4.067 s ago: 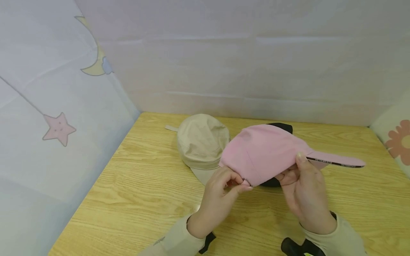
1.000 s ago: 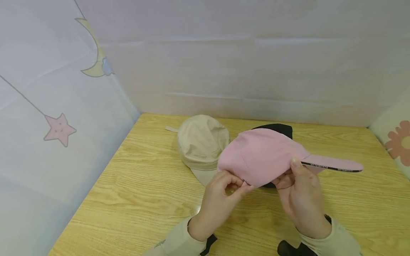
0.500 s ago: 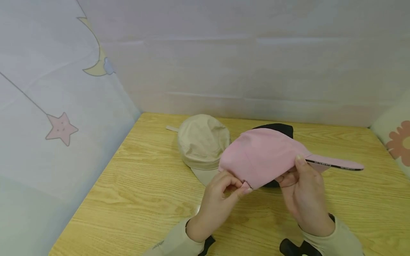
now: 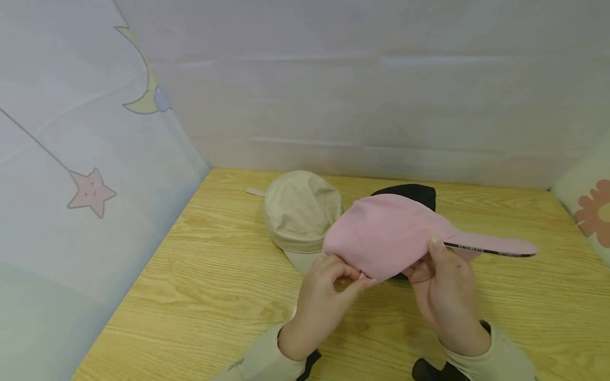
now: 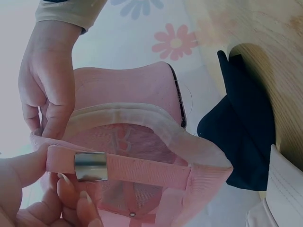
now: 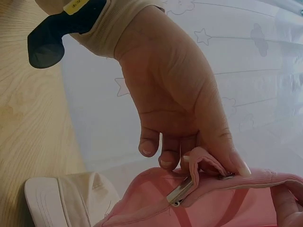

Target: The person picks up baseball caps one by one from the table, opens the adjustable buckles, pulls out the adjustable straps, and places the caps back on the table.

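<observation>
A pink baseball cap (image 4: 386, 233) is held in the air over the table, its brim pointing right. My left hand (image 4: 324, 301) pinches the end of the back strap (image 5: 142, 170), beside a silver metal buckle (image 5: 91, 166). My right hand (image 4: 450, 296) grips the cap's lower edge near the brim, thumb on the outside. In the left wrist view the cap's inside shows, with a pale sweatband (image 5: 137, 116). The right wrist view shows the strap end folded in the left hand's fingers next to the buckle.
A beige cap (image 4: 302, 209) lies on the wooden table (image 4: 190, 286), left of the pink cap, with its strap sticking out behind. A black cap (image 4: 410, 193) is mostly hidden behind the pink one. Printed cloth walls (image 4: 305, 95) stand behind and at the sides.
The pink cap and my right hand have shifted slightly down and left. Both hands keep their hold, and the other caps stay in place.
</observation>
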`<state>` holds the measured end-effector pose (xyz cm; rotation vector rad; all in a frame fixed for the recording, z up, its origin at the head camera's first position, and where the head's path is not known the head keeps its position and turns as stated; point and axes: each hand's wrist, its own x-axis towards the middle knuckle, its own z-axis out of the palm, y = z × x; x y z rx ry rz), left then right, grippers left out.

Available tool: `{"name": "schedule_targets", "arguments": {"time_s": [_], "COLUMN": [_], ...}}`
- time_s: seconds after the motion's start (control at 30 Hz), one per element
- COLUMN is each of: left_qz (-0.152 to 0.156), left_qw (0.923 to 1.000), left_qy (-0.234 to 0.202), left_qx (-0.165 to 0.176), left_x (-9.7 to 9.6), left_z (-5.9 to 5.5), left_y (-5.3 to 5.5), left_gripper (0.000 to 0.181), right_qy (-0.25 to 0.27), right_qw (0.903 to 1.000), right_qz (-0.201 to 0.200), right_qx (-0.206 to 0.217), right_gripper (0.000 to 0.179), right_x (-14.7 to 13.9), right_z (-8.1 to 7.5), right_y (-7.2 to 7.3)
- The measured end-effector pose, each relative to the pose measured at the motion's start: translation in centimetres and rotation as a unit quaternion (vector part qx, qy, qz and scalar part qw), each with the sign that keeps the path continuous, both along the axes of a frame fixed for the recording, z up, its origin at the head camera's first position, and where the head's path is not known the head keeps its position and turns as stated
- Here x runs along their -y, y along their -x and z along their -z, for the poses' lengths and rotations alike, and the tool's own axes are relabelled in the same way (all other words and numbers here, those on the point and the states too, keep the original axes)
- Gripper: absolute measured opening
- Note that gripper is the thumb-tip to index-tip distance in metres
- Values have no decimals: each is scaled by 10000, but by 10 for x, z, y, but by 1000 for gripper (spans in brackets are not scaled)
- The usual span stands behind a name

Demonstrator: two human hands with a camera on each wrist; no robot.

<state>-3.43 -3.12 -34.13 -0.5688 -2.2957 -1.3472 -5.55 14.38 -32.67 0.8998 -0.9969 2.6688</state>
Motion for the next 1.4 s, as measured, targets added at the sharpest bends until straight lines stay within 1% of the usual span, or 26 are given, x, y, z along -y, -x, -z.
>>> {"name": "schedule_targets", "arguments": {"time_s": [0.23, 0.3, 0.37, 0.47, 0.5, 0.53, 0.6, 0.77, 0.87, 1.0, 1.1, 1.17, 1.2, 1.33, 1.37, 1.4], "left_qz": [162, 198, 236, 302, 323, 343, 365, 407, 273, -59, -149, -95, -20, 300, 361, 424], "left_qw": [9998, 9997, 9995, 9993, 9992, 9991, 9989, 9983, 9986, 9988, 9988, 9987, 9987, 9977, 9975, 9971], "left_qy": [-117, -142, -166, -214, -230, -242, -255, -280, -169, 70, 48, -38, -113, -318, -351, -391], "left_qx": [-15, -52, -84, -98, -105, -117, -151, -303, -420, -476, -455, -493, -497, -519, -495, -491], "left_x": [1, 1, 2, 2, 2, 2, 3, 2, 0, -4, -4, -4, -4, -1, 0, 0], "left_z": [0, 0, 1, 1, 1, 2, 3, 6, 6, 5, 5, 6, 7, 8, 8, 8], "left_y": [0, 0, 0, -1, -1, -1, -1, 0, 1, 2, 3, 3, 3, 3, 2, 2], "left_gripper": [18, 18, 18, 17, 17, 17, 17, 17, 18, 23, 24, 23, 21, 18, 18, 17], "right_qy": [65, -24, 22, 116, 258, 283, 307, 249, 212, 215, 201, 209, 176, 210, 122, 136], "right_qw": [9998, 9996, 9996, 9995, 9991, 9990, 9989, 9991, 9993, 9994, 9997, 9997, 9998, 9997, 9998, 9997], "right_qz": [-2, 74, 19, -80, -208, -235, -269, -194, -140, -151, -131, -118, -75, -46, 60, 75], "right_qx": [166, 253, 298, 283, 262, 253, 248, 268, 285, 226, 88, 18, -6, 108, 155, 193], "right_gripper": [41, 41, 42, 43, 43, 43, 43, 43, 43, 43, 44, 44, 44, 41, 41, 40], "right_x": [-1, -2, -4, -5, -6, -6, -6, -6, -5, -2, 0, 1, 1, 0, 0, -1], "right_z": [0, -1, -1, -1, -1, -1, -1, -3, -3, 0, 1, 0, 0, -1, -2, -2], "right_y": [1, 1, 2, 3, 3, 4, 4, 3, 2, 1, 1, 0, 0, 0, 0, 0]}}
